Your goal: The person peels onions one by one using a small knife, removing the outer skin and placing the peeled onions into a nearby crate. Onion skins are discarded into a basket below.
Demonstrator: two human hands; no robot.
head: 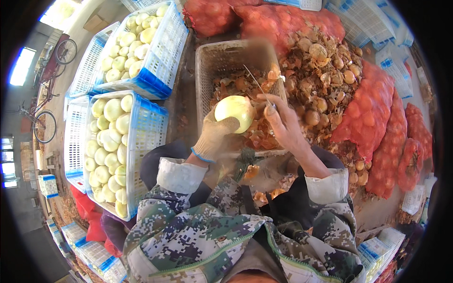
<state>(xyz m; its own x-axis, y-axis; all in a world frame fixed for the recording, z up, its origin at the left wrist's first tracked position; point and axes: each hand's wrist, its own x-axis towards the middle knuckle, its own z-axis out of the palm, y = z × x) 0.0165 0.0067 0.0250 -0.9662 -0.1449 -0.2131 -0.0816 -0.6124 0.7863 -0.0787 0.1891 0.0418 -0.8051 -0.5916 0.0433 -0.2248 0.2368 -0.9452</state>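
Observation:
In a beige knit glove with a blue cuff edge, my left hand holds a large peeled onion, pale yellow-green with a little brown at its upper right. Bare and just to the right of the onion, my right hand grips a knife, its thin blade pointing up and left, clear of the onion; the handle is mostly hidden by the fingers. Both hands are over a dirty white plastic crate holding brown onion skins. A bit of skin hangs near the crate's right rim.
Two blue-and-white crates of peeled onions stand at the left. Unpeeled onions and loose skins form a heap at the right, beside red mesh sacks of onions. Farther left, a tricycle or bicycle stands by the wall.

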